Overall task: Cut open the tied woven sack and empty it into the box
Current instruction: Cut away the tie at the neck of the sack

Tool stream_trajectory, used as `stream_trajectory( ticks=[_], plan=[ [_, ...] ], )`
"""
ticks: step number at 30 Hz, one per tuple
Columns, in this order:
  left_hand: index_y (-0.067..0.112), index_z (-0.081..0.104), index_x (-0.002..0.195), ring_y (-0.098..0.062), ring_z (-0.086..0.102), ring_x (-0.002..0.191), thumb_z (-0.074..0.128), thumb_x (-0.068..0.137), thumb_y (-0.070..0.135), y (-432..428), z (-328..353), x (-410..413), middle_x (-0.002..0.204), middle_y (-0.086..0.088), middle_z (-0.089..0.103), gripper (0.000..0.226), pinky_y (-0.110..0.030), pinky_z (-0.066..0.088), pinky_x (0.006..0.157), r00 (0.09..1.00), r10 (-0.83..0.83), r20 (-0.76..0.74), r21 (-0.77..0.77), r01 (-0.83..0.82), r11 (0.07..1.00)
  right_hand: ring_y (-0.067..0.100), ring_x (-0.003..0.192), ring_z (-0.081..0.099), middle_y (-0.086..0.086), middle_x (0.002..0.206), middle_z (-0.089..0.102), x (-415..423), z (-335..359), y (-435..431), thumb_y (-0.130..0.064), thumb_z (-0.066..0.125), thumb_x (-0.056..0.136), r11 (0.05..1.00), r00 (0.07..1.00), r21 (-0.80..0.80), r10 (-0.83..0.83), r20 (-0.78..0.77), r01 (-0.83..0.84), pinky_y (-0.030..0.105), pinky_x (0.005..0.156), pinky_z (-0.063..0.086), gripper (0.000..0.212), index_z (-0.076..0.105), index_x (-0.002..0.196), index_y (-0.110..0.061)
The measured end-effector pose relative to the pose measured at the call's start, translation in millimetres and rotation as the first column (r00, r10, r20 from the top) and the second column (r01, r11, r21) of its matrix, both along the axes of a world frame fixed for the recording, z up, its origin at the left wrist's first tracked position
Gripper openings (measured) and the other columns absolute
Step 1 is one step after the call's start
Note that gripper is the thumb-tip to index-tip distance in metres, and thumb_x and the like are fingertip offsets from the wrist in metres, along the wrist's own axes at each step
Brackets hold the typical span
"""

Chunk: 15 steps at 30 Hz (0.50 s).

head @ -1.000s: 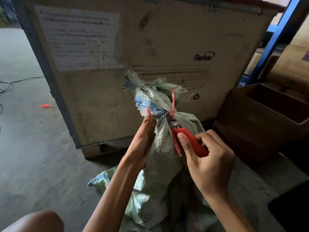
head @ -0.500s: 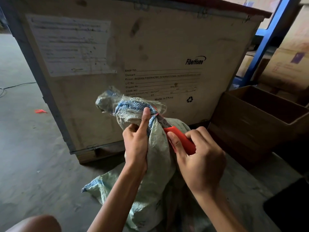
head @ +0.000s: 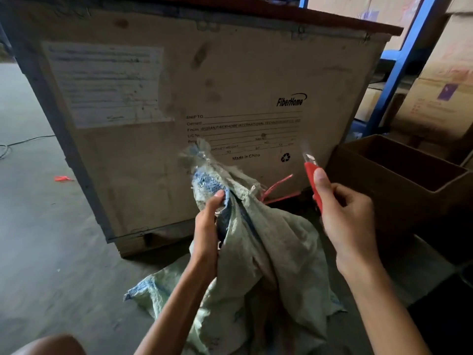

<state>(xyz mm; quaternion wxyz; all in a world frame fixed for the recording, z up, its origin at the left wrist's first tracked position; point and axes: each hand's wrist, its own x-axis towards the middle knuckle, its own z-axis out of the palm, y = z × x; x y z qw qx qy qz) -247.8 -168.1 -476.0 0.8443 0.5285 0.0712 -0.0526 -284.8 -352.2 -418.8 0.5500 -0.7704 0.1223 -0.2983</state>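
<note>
We find the left hand (head: 206, 226) with fingers curled round the woven sack (head: 279, 249) at its neck — the right hand (head: 345, 216), apart to the sack's right, grips a red cutter (head: 312, 179).

The sack (head: 268, 247) your left hand (head: 207, 226) grips is coarse woven cloth, matt and frayed (raggedest just above your fingers). The cutter (head: 311, 175) in your right hand (head: 345, 216) has a smooth, glossy plastic body and a metal blade (head: 308, 157). Beyond both hands, the crate (head: 230, 80) is rough, stained wood with a matt paper label (head: 107, 83).
</note>
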Motion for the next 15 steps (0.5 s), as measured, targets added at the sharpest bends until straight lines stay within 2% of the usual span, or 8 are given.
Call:
stream_trajectory(
  ticks=[3,5,7,8,9,11,13,15],
  plan=[
    [0.024,0.073,0.117,-0.031,0.071,0.109,0.058,0.080,0.071,9.0,15.9,-4.1,0.114,-0.012,0.076,0.061,-0.049,0.052,0.100,0.993,-0.068,0.100,0.075,0.061,0.995,0.016,0.059,0.047,0.001,0.056,0.049,-2.1,-1.3,0.4,-0.061,0.059,0.089,0.990,0.993,0.093,0.106,-0.044,-0.101,0.039,0.064,0.039,0.064,0.062,0.071,0.000],
    [0.036,0.076,0.101,-0.007,0.075,0.094,0.050,0.079,0.076,12.7,21.9,-8.3,0.105,0.007,0.079,0.052,-0.032,0.056,0.087,0.984,-0.114,0.140,0.204,0.083,0.975,0.024,0.065,0.048,0.006,0.063,0.049,-4.4,-0.3,-1.0,-0.060,0.059,0.089,0.971,0.987,0.184,0.160,-0.035,-0.151,0.040,0.066,0.039,0.064,0.062,0.076,0.003],
    [0.051,0.069,0.090,0.019,0.064,0.086,0.047,0.072,0.086,18.5,26.4,-10.1,0.096,0.031,0.071,0.045,-0.023,0.047,0.089,0.977,-0.153,0.150,0.366,0.089,0.926,0.026,0.067,0.048,0.010,0.069,0.052,-6.6,1.3,-2.9,-0.059,0.059,0.089,0.958,0.982,0.225,0.190,-0.023,-0.180,0.040,0.066,0.039,0.062,0.064,0.078,0.001],
    [0.053,0.070,0.093,0.019,0.062,0.090,0.047,0.070,0.090,20.9,27.8,-9.6,0.095,0.031,0.069,0.049,-0.024,0.044,0.094,0.978,-0.168,0.126,0.463,0.092,0.882,0.027,0.066,0.048,0.011,0.069,0.053,-7.0,2.5,-2.8,-0.059,0.058,0.089,0.957,0.980,0.222,0.198,-0.015,-0.190,0.039,0.064,0.039,0.060,0.066,0.077,-0.001],
    [0.049,0.072,0.098,0.009,0.061,0.101,0.049,0.069,0.091,22.2,29.7,-9.6,0.100,0.025,0.070,0.056,-0.029,0.042,0.101,0.982,-0.164,0.095,0.553,0.085,0.829,0.027,0.064,0.046,0.011,0.069,0.054,-7.2,3.2,-2.2,-0.059,0.057,0.090,0.956,0.979,0.215,0.206,0.001,-0.201,0.038,0.061,0.038,0.059,0.066,0.076,-0.002],
    [0.038,0.071,0.111,0.001,0.046,0.102,0.054,0.081,0.077,24.1,29.5,-10.3,0.099,0.022,0.060,0.052,-0.035,0.032,0.111,0.989,-0.115,0.093,0.708,0.015,0.706,0.026,0.059,0.044,0.009,0.065,0.053,-5.9,3.2,1.3,-0.058,0.054,0.093,0.953,0.975,0.206,0.218,0.040,-0.221,0.032,0.053,0.034,0.058,0.064,0.072,-0.004],
    [0.040,0.059,0.122,0.005,0.037,0.095,0.055,0.087,0.066,23.2,29.3,-14.6,0.098,0.033,0.048,0.044,-0.033,0.027,0.108,0.980,-0.129,0.151,0.772,-0.036,0.634,0.021,0.055,0.043,0.005,0.061,0.051,-2.6,1.2,6.8,-0.057,0.050,0.095,0.954,0.972,0.189,0.224,0.067,-0.233,0.026,0.049,0.033,0.058,0.064,0.072,-0.006],
    [0.045,0.048,0.130,0.006,0.040,0.102,0.055,0.087,0.067,21.8,31.5,-18.7,0.104,0.039,0.048,0.049,-0.031,0.024,0.101,0.957,-0.204,0.205,0.807,-0.048,0.589,0.011,0.048,0.039,0.001,0.058,0.046,0.6,-1.0,14.7,-0.062,0.044,0.093,0.942,0.966,0.218,0.240,0.094,-0.255,0.020,0.046,0.031,0.060,0.071,0.081,-0.010]
  ],
)
